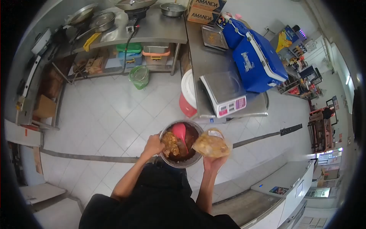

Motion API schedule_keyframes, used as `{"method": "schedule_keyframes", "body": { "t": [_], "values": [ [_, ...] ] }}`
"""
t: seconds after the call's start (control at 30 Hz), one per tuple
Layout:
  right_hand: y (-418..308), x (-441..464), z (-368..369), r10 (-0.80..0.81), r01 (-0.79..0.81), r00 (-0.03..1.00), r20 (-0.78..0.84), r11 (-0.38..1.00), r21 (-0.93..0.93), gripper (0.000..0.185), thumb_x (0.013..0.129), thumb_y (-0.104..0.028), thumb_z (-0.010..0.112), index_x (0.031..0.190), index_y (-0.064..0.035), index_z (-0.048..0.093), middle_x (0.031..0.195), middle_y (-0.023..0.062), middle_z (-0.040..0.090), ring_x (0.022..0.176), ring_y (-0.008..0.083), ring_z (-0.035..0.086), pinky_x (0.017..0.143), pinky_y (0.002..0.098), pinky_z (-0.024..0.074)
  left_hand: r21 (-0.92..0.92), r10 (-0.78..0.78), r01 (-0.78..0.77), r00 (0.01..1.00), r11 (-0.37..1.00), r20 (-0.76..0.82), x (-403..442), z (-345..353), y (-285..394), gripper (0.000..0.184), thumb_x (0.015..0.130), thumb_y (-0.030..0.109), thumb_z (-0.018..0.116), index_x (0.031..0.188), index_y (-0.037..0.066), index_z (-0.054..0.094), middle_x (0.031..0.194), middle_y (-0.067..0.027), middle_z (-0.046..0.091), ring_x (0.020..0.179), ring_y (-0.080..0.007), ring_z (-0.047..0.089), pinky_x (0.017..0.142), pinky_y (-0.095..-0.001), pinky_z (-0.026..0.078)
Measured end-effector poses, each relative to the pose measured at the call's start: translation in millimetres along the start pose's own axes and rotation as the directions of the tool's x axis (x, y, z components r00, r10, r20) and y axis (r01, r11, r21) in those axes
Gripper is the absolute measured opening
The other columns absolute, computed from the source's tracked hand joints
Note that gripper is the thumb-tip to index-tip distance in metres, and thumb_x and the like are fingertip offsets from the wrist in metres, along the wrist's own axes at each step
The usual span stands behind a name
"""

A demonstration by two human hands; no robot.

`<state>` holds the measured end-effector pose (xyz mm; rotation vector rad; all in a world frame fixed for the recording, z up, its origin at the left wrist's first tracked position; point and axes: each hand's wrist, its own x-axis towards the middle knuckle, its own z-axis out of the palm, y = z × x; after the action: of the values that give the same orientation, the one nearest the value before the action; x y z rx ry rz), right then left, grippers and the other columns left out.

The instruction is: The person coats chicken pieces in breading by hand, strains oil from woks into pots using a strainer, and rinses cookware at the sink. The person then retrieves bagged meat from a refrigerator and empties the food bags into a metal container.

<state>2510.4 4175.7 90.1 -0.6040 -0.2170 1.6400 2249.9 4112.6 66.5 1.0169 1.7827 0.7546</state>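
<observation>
In front of my body is a round metal pot (184, 164) with dark brown sauce and a clump of yellowish-brown food (170, 144) at its left side. A pink ladle (179, 131) rests inside, its handle slanting down into the sauce. My left hand (154, 145) is closed on the pot's left rim. My right hand (214, 162) supports a clear plastic bag (212, 144) of yellowish-brown food from below, just beside the pot's right rim. The fingers behind the bag are partly hidden.
A steel table (202, 63) ahead carries a weighing scale (225, 91), blue cool boxes (255, 61) and a tray (214, 37). Beneath its left edge stands a red bucket (185, 105) with a white lid. A green-lined bin (139, 78) is farther off. A white chest freezer (282, 179) stands at right.
</observation>
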Motion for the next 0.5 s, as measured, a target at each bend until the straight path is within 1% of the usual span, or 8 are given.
{"method": "schedule_keyframes", "body": {
  "t": [0.03,0.07,0.1,0.17,0.27,0.33,0.4,0.5],
  "values": [
    [4.3,29.0,14.0,0.005,-0.004,0.999,0.032,0.999,-0.036,0.057,0.094,-0.050,0.043,0.135,-0.0102,0.045,0.135,0.0114,0.049,0.124,0.0314,0.047,0.102,0.0522,0.0400,-0.002,-0.008,0.008,0.999,1.000,-0.044,21.7,-14.0,16.0,0.043,0.071,0.001,0.049,0.111,-0.013,0.055,0.068,-0.0297,0.063,0.053,-0.0360,0.066,0.048,-0.0406,0.057],
    [10.2,57.0,27.2,0.017,-0.012,0.998,0.060,0.997,-0.070,0.055,0.095,-0.049,0.043,0.133,-0.0097,0.046,0.134,0.0112,0.051,0.124,0.0302,0.048,0.102,0.0511,0.0410,-0.004,-0.014,0.014,0.999,1.000,-0.043,52.6,-22.3,18.3,0.043,0.071,0.001,0.049,0.111,-0.013,0.055,0.068,-0.0297,0.063,0.053,-0.0360,0.066,0.048,-0.0406,0.057],
    [15.8,83.4,41.5,-0.080,0.083,0.997,0.021,0.984,-0.158,0.052,0.096,-0.046,0.042,0.131,-0.0079,0.048,0.129,0.0106,0.055,0.120,0.0276,0.052,0.098,0.0484,0.0448,-0.041,-0.004,0.002,0.999,0.999,-0.054,86.0,-26.9,15.8,0.036,0.071,0.001,0.049,0.102,-0.015,0.057,0.067,-0.0304,0.062,0.053,-0.0361,0.066,0.048,-0.0405,0.057],
    [19.4,135.3,66.9,-0.104,0.111,0.994,0.042,0.968,-0.224,0.051,0.096,-0.045,0.042,0.130,-0.0076,0.049,0.126,0.0102,0.056,0.117,0.0269,0.054,0.096,0.0476,0.0463,-0.165,0.059,-0.073,0.994,0.984,-0.091,140.2,-44.1,39.1,0.024,0.070,0.002,0.049,0.081,-0.019,0.057,0.062,-0.0318,0.060,0.052,-0.0355,0.066,0.046,-0.0411,0.056],
    [39.6,214.9,96.6,-0.128,0.151,0.986,0.108,0.956,-0.251,0.038,0.095,-0.033,0.053,0.123,-0.0070,0.053,0.117,0.0107,0.061,0.110,0.0239,0.059,0.091,0.0455,0.0503,-0.060,0.078,-0.084,0.993,0.995,-0.085,232.8,-64.6,82.5,0.025,0.071,0.002,0.049,0.082,-0.019,0.057,0.060,-0.0311,0.060,0.050,-0.0354,0.065,0.047,-0.0413,0.056],
    [72.1,267.4,126.7,-0.214,0.312,0.950,0.229,0.567,-0.763,0.033,0.087,-0.019,0.067,0.115,-0.0043,0.056,0.110,0.0117,0.061,0.104,0.0206,0.060,0.089,0.0409,0.0495,-0.028,0.116,-0.118,0.991,0.993,-0.067,292.1,-82.0,131.7,0.025,0.072,0.001,0.049,0.082,-0.020,0.056,0.059,-0.0296,0.060,0.050,-0.0353,0.065,0.047,-0.0404,0.056],
    [76.7,305.6,195.7,-0.182,0.507,0.857,0.482,0.124,-0.853,0.054,0.070,-0.009,0.083,0.114,-0.0012,0.052,0.100,0.0118,0.060,0.097,0.0202,0.059,0.083,0.0352,0.0482,0.050,0.206,-0.204,0.978,0.978,-0.028,338.6,-94.2,163.8,0.025,0.073,0.001,0.049,0.081,-0.021,0.055,0.060,-0.0295,0.060,0.049,-0.0355,0.065,0.047,-0.0402,0.056],
    [81.1,378.4,232.4,-0.268,0.494,0.857,0.441,0.177,-0.852,0.049,0.075,-0.017,0.079,0.112,-0.0004,0.052,0.100,0.0144,0.060,0.094,0.0242,0.059,0.082,0.0356,0.0471,0.072,0.163,-0.166,0.986,0.983,0.043,428.1,-101.9,184.9,0.028,0.076,0.003,0.049,0.089,-0.020,0.056,0.068,-0.0333,0.061,0.052,-0.0357,0.066,0.046,-0.0415,0.055]
  ]
}}
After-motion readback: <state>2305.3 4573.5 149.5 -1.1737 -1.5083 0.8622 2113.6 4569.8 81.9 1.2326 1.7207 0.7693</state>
